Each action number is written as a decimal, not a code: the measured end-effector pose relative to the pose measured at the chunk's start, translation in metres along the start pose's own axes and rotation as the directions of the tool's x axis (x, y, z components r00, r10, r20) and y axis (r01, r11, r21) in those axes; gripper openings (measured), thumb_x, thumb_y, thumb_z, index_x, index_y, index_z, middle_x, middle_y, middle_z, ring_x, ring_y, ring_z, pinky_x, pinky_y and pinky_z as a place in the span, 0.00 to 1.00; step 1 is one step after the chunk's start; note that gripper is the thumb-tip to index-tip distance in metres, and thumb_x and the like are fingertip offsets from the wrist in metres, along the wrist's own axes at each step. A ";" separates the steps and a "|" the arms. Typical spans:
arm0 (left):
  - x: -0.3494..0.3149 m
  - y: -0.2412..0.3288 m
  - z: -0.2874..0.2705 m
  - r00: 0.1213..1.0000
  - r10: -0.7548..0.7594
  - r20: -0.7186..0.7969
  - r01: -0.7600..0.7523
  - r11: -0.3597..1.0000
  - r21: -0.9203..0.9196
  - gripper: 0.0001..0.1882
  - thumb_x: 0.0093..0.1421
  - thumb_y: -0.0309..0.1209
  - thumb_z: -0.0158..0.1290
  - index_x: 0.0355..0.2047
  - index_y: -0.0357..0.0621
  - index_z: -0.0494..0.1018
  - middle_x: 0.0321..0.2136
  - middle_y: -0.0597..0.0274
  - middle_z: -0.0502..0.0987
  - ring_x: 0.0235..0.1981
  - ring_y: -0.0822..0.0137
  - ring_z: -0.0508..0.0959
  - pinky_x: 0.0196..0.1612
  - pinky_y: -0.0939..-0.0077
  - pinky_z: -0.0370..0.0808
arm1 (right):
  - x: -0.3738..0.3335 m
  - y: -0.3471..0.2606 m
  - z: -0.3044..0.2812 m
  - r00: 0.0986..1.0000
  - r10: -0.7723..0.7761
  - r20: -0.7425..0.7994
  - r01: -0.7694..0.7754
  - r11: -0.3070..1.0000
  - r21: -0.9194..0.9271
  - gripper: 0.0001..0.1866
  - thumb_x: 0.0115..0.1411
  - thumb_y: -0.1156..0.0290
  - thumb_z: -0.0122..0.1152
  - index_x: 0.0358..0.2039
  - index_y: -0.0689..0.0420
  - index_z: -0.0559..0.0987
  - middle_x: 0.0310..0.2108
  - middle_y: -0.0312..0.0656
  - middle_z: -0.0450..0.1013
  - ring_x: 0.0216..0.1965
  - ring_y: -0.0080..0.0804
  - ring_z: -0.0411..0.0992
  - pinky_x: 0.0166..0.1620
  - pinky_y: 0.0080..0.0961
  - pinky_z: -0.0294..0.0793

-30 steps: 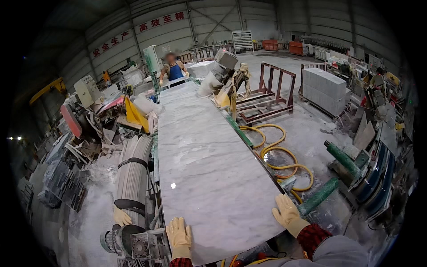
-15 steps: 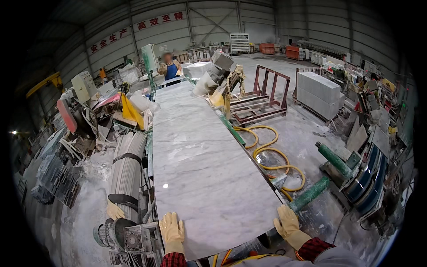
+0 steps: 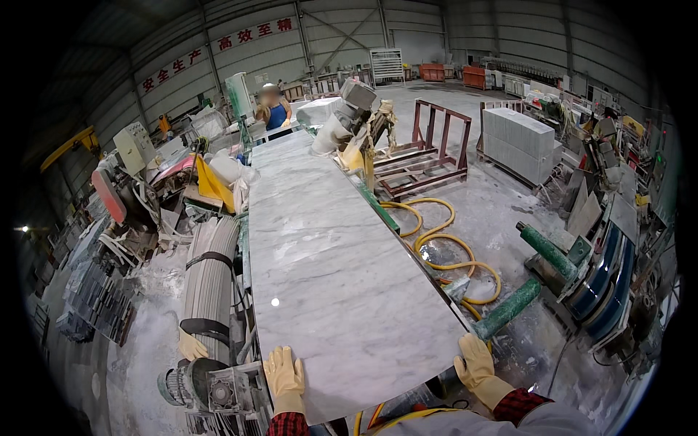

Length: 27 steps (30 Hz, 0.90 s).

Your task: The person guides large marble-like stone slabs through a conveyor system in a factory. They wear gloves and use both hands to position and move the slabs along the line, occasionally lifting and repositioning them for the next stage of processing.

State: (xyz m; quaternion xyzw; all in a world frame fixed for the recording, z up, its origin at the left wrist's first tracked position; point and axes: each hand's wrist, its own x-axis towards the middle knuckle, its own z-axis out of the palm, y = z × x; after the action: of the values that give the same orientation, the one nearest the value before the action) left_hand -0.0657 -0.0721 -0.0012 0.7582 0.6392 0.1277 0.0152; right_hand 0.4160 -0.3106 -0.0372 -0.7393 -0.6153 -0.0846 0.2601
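A long white stone slab with grey veins (image 3: 342, 291), marble by its look, lies flat and stretches from in front of me toward the far end. My left hand (image 3: 286, 379), in a cream rubber glove, rests with its fingers stretched out on the slab's near left corner. At the near right edge is my right hand (image 3: 480, 370), gloved the same way. Its fingers are extended along that edge and its thumb is apart. Beyond the far end stands a person in a blue apron (image 3: 276, 116).
A motor (image 3: 178, 385) and a strapped grey ribbed roll (image 3: 211, 291) line the left side, with a loose glove (image 3: 192, 346) by the roll. On the right lie a looped yellow hose (image 3: 472, 272) and a green roller (image 3: 509, 309). A tilted machine head (image 3: 342, 120) stands near the slab's far right.
The view has shifted slightly. Both my hands stay at the slab's near corners, and the far person's arm has moved a little.
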 end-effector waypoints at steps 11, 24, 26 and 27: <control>-0.006 0.003 -0.003 1.000 -0.018 0.010 0.018 1.000 0.019 0.31 0.76 0.48 0.48 0.73 0.48 0.66 0.75 0.48 0.65 0.77 0.47 0.61 0.79 0.43 0.51 | -0.004 0.002 0.002 1.000 -0.005 -0.024 0.005 1.000 -0.001 0.33 0.66 0.58 0.64 0.68 0.61 0.74 0.68 0.62 0.70 0.67 0.65 0.68 0.73 0.56 0.63; -0.083 -0.009 -0.012 0.999 -0.037 0.003 0.037 0.999 -0.011 0.29 0.74 0.41 0.52 0.72 0.45 0.67 0.74 0.39 0.65 0.76 0.39 0.62 0.77 0.41 0.54 | 0.013 -0.015 -0.032 1.000 0.008 -0.013 -0.006 0.995 0.102 0.28 0.61 0.64 0.66 0.60 0.64 0.76 0.59 0.60 0.73 0.60 0.64 0.70 0.65 0.52 0.69; -0.095 -0.010 -0.017 1.000 -0.022 0.007 0.022 0.999 -0.029 0.30 0.73 0.40 0.52 0.71 0.42 0.67 0.74 0.36 0.64 0.75 0.37 0.62 0.76 0.41 0.56 | 0.025 -0.026 -0.054 0.995 0.043 0.086 -0.055 0.989 0.140 0.26 0.60 0.65 0.65 0.57 0.63 0.76 0.57 0.58 0.73 0.58 0.62 0.70 0.63 0.50 0.69; -0.102 -0.006 -0.025 1.000 -0.006 0.023 0.007 0.999 -0.048 0.29 0.74 0.37 0.53 0.72 0.39 0.68 0.73 0.34 0.65 0.75 0.35 0.62 0.76 0.44 0.58 | 0.030 -0.031 -0.064 0.990 0.065 0.129 -0.087 0.981 0.172 0.23 0.59 0.66 0.64 0.53 0.63 0.76 0.52 0.56 0.71 0.56 0.59 0.70 0.61 0.48 0.70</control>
State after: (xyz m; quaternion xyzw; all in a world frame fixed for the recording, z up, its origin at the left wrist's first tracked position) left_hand -0.0920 -0.1732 0.0038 0.7570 0.6381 0.1341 0.0410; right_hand 0.4059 -0.3120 0.0392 -0.7399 -0.6065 0.0260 0.2898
